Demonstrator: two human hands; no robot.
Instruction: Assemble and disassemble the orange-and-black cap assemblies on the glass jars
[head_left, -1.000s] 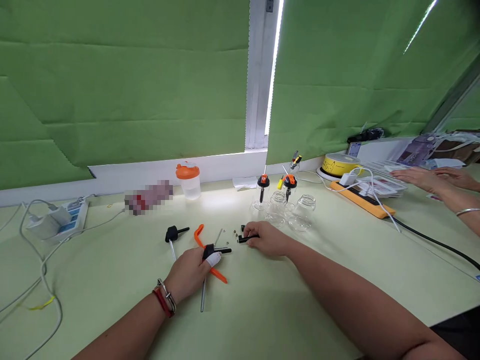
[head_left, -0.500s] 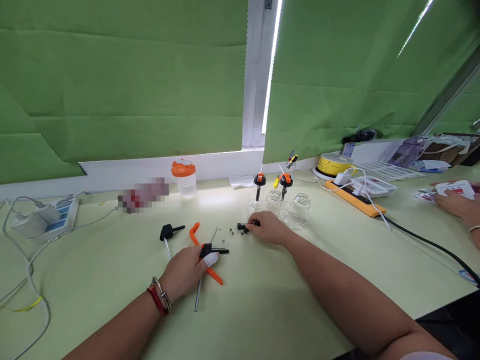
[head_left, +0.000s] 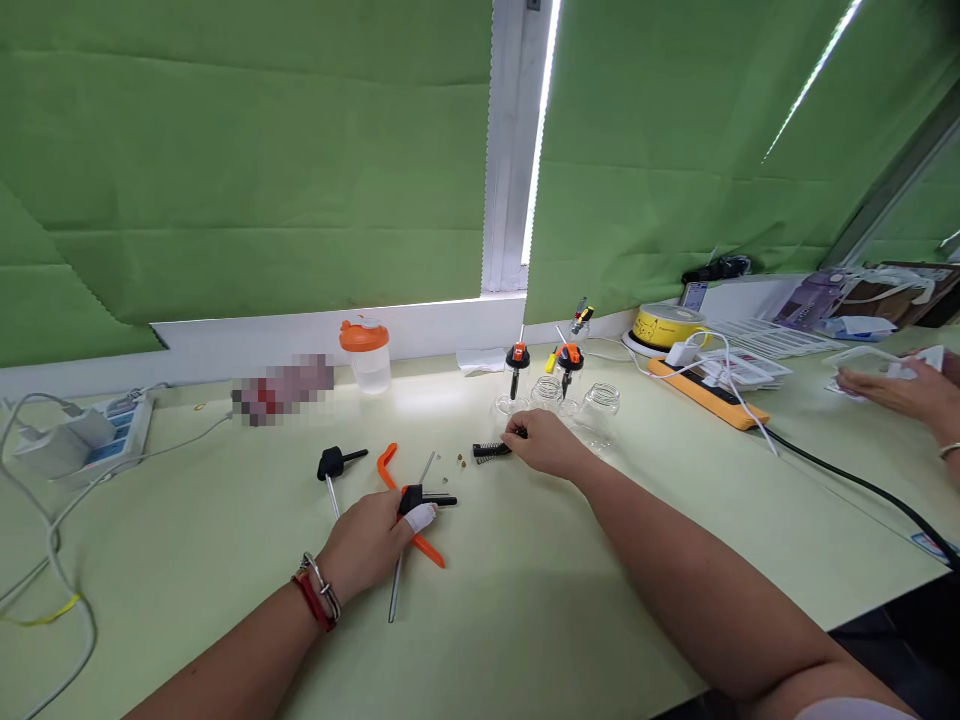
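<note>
My left hand point(head_left: 375, 540), with white tape on the thumb, is closed on a black plastic piece point(head_left: 411, 500) that has thin metal rods. A bent orange bar point(head_left: 429, 550) runs beneath that piece. My right hand point(head_left: 547, 442) is pinched at the end of a small black part, its fingertips low over the table. By those fingertips lie a short black cylinder point(head_left: 480, 450) and a coil spring point(head_left: 491, 457). Several tiny brass and silver pieces point(head_left: 460, 459) are scattered between my hands. Left of my left hand lies another black piece with a metal rod point(head_left: 331, 463).
Glass jars point(head_left: 600, 410) stand beyond my right hand, two with black-and-orange tops point(head_left: 517, 358). An orange-lidded cup point(head_left: 366, 355) is at the back. An orange power strip point(head_left: 712, 395) with cables lies right, a white one point(head_left: 124, 440) left. Another person's hands point(head_left: 907, 392) hold something white.
My right hand has shifted slightly right and up, and more of the black cylinder and spring shows. My left hand keeps its hold. The other person's hands have moved.
</note>
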